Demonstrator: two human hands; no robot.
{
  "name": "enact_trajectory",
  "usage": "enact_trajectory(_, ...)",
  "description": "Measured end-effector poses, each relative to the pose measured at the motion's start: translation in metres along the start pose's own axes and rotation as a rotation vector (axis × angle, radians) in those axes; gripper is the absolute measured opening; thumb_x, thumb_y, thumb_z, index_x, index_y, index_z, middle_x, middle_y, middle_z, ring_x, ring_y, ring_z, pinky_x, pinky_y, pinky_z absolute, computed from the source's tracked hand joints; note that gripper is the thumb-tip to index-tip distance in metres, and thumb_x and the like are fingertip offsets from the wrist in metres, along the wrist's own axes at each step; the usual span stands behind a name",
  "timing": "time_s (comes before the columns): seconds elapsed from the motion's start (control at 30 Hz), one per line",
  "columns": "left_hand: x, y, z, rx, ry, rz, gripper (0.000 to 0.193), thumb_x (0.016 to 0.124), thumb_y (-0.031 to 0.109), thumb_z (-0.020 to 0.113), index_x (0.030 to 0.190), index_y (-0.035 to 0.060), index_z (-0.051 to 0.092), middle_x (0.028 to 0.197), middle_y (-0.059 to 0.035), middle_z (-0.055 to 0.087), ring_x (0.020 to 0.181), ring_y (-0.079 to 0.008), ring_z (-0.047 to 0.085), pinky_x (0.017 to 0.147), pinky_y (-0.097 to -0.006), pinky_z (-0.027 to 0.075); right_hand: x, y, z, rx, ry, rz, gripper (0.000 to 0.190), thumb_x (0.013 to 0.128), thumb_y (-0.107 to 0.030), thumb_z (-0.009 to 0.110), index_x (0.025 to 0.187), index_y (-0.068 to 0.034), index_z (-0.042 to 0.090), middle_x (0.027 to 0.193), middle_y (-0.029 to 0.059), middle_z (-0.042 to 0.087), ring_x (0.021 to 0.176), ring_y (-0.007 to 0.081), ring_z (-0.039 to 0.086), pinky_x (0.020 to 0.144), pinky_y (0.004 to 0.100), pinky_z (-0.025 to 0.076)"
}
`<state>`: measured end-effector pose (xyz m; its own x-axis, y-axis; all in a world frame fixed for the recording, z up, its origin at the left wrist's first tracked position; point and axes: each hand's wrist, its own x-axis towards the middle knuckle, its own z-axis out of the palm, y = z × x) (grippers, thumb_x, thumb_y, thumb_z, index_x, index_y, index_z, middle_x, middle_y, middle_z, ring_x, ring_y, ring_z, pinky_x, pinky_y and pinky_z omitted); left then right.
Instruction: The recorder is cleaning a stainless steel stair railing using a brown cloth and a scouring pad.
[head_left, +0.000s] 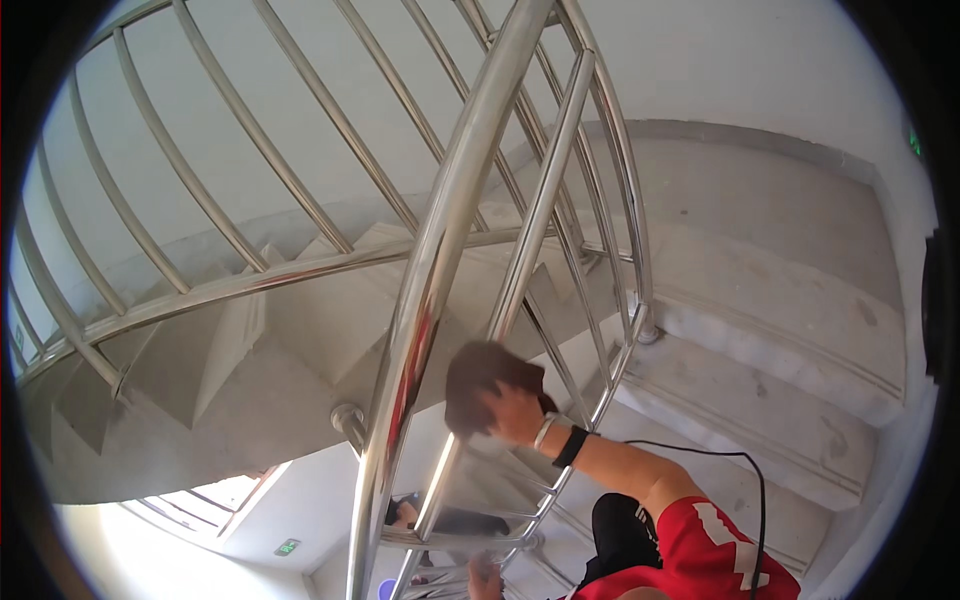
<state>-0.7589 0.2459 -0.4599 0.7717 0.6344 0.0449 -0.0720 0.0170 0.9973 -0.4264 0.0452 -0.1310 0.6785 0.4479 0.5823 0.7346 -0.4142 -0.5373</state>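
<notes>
My right hand (514, 412) grips a dark brown cloth (480, 375), pressed around the thinner stainless steel rail (544, 187) beneath the handrail. The cloth and fingers are slightly blurred. Just left of it rises the thick polished handrail (442, 225), with red reflected in its surface. At the bottom edge, what appears to be my left hand (486, 579) is blurred and partly cut off, close to the lower railing. Whether it holds anything cannot be made out.
Stone steps (750, 405) descend on the right, beside a white wall (750, 60). A second flight with balusters (225, 127) runs behind the railing. Partly hidden below is a person in dark clothing (465, 521), near a purple object (386, 589). A black cable (761, 487) hangs by my sleeve.
</notes>
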Motion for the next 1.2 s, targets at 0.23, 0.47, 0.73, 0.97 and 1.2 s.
enact_trajectory(0.23, -0.048, 0.137, 0.054, 0.344, -0.012, -0.354, 0.040, 0.084, 0.008, 0.051, 0.122, 0.0067, 0.041, 0.072, -0.0014, 0.051, 0.054, -0.0073, 0.043, 0.046, -0.0216, 0.035, 0.139, 0.088, -0.140, -0.496, 0.617, -0.113, 0.043, 0.067, -0.024, 0.060, 0.104, -0.003, 0.054, 0.121, 0.0213, 0.045, 0.110, 0.0372, 0.045, 0.088, 0.0495, 0.041)
enact_trajectory(0.47, -0.081, 0.196, 0.060, 0.402, 0.127, -0.436, 0.035, 0.086, 0.007, 0.051, 0.119, 0.0090, 0.041, 0.079, -0.0026, 0.057, 0.057, -0.0073, 0.050, 0.049, -0.0204, 0.040, 0.252, 0.114, -0.276, -0.837, 0.465, 0.284, 0.050, 0.075, -0.031, 0.058, 0.114, 0.000, 0.053, 0.130, 0.0177, 0.042, 0.118, 0.0362, 0.039, 0.098, 0.0516, 0.030)
enact_trajectory(0.73, -0.139, 0.178, 0.028, 0.271, 0.238, -0.461, 0.038, 0.085, 0.008, 0.051, 0.122, 0.0078, 0.039, 0.079, -0.0010, 0.053, 0.055, -0.0060, 0.046, 0.047, -0.0197, 0.038, 0.228, 0.126, -0.245, -0.807, 0.555, 0.058, 0.035, 0.070, -0.024, 0.061, 0.095, 0.000, 0.059, 0.099, 0.0178, 0.057, 0.103, 0.0352, 0.047, 0.088, 0.0457, 0.037)
enact_trajectory(0.97, -0.155, 0.171, 0.011, 0.224, 0.249, -0.528, 0.037, 0.085, 0.007, 0.053, 0.120, 0.0113, 0.041, 0.079, -0.0009, 0.054, 0.053, -0.0055, 0.045, 0.045, -0.0193, 0.037, 0.166, 0.156, -0.177, -0.220, 0.795, -0.329, 0.047, 0.079, -0.027, 0.062, 0.114, 0.000, 0.048, 0.109, 0.0184, 0.053, 0.102, 0.0335, 0.051, 0.091, 0.0375, 0.037)
enact_trajectory(1.2, -0.150, 0.167, 0.008, 0.258, 0.238, -0.552, 0.036, 0.085, 0.009, 0.052, 0.119, 0.0095, 0.041, 0.074, -0.0002, 0.052, 0.050, -0.0053, 0.043, 0.043, -0.0192, 0.036, 0.095, 0.221, -0.131, -0.010, 0.590, -0.009, 0.043, 0.079, -0.028, 0.063, 0.111, -0.001, 0.053, 0.120, 0.0214, 0.045, 0.115, 0.0328, 0.042, 0.097, 0.0365, 0.030)
